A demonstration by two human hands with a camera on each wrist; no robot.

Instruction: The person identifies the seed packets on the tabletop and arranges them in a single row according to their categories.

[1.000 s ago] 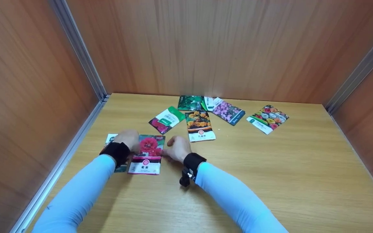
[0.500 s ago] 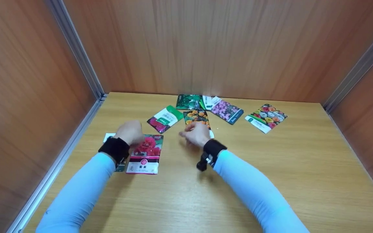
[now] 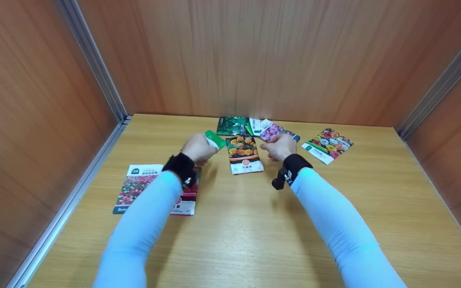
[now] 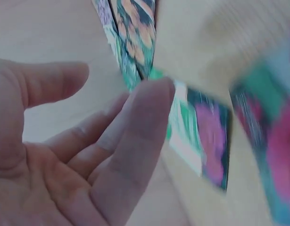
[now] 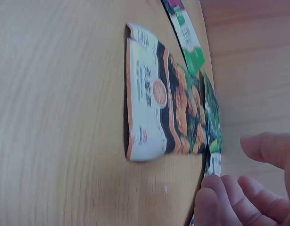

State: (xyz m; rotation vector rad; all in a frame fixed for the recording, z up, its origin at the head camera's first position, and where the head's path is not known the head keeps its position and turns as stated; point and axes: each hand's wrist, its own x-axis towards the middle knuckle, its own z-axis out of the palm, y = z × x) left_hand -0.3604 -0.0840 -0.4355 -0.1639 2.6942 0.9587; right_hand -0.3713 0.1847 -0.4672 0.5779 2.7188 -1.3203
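Note:
My left hand [image 3: 199,149] is over a seed packet with a green top [image 3: 215,140], covering most of it in the head view. In the left wrist view, the thumb and fingers are parted with nothing between them, and the packet's pink-flower end [image 4: 211,141] shows beyond the fingertips. My right hand [image 3: 279,147] reaches over the lower part of a purple-flower seed packet [image 3: 271,130]; its thumb and loosely bent fingers [image 5: 229,202] are apart in the right wrist view. Between the hands lies an orange-marigold seed packet [image 3: 244,154], white at its near end.
A small-flower packet [image 3: 136,188] and a pink-flower packet [image 3: 185,207], partly hidden by my left arm, lie side by side at front left. A dark green packet [image 3: 232,126] lies by the back wall [image 3: 254,60]. A mixed-flower packet [image 3: 330,145] is at right.
My left hand has left the two front-left packets and moved right and back to the green-topped one. The right hand has moved from the pink-flower packet, past the marigold one, to the purple-flower packet.

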